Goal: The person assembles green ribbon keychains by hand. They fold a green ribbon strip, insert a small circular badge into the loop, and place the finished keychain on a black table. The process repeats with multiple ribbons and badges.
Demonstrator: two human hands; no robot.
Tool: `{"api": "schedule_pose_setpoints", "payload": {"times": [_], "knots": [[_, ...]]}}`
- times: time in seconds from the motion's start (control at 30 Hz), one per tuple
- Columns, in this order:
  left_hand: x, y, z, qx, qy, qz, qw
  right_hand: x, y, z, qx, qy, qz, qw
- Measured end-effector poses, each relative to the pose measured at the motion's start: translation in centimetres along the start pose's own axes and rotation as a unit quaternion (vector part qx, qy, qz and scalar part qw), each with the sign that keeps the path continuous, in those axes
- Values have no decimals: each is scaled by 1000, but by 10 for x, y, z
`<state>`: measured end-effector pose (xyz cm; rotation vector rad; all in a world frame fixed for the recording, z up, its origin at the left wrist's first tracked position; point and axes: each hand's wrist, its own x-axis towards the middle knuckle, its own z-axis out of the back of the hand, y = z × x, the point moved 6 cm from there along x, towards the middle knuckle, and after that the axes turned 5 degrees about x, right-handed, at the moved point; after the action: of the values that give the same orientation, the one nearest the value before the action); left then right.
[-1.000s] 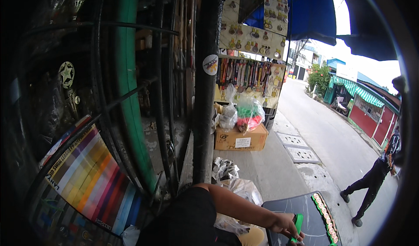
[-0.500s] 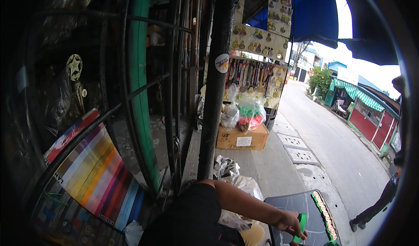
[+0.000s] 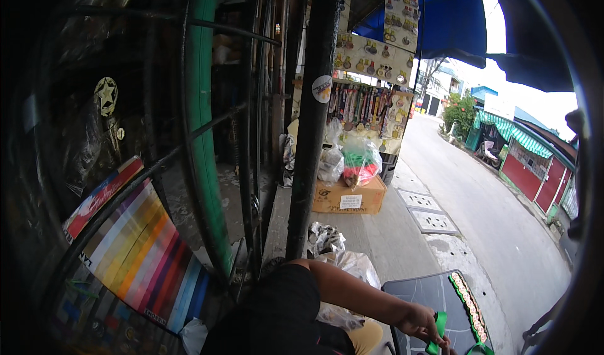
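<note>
My left hand reaches across a small dark grey marbled table at the lower right. Its fingers are closed on a looped green ribbon, held just over the tabletop. Beside the ribbon, at the lower edge of the picture, a few fingertips show; they may be my right hand's, but the rest is cut off. Along the table's right side lies a row of round, pale pinkish discs edged in green. More green ribbon lies at the row's near end.
A black post and metal bars stand left of the table. Plastic bags lie beside it. Farther off are a cardboard box with bags on top and a medal display. A color-striped board leans lower left; a road runs right.
My left hand has shifted slightly right with the green ribbon, whose loop now stands at a different angle. The passer-by at the right has moved down and mostly out of the picture.
</note>
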<state>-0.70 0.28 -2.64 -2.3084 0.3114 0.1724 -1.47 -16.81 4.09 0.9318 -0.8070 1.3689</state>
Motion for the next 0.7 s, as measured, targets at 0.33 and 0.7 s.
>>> {"api": "schedule_pose_setpoints", "payload": {"times": [0.33,0.7], "knots": [[17,21,-22,45,108,60,991,-38,-29,1,45,-70,-169,982],[48,9,-13,65,68,56,994,-29,-10,10,84,91,-120,985]]}}
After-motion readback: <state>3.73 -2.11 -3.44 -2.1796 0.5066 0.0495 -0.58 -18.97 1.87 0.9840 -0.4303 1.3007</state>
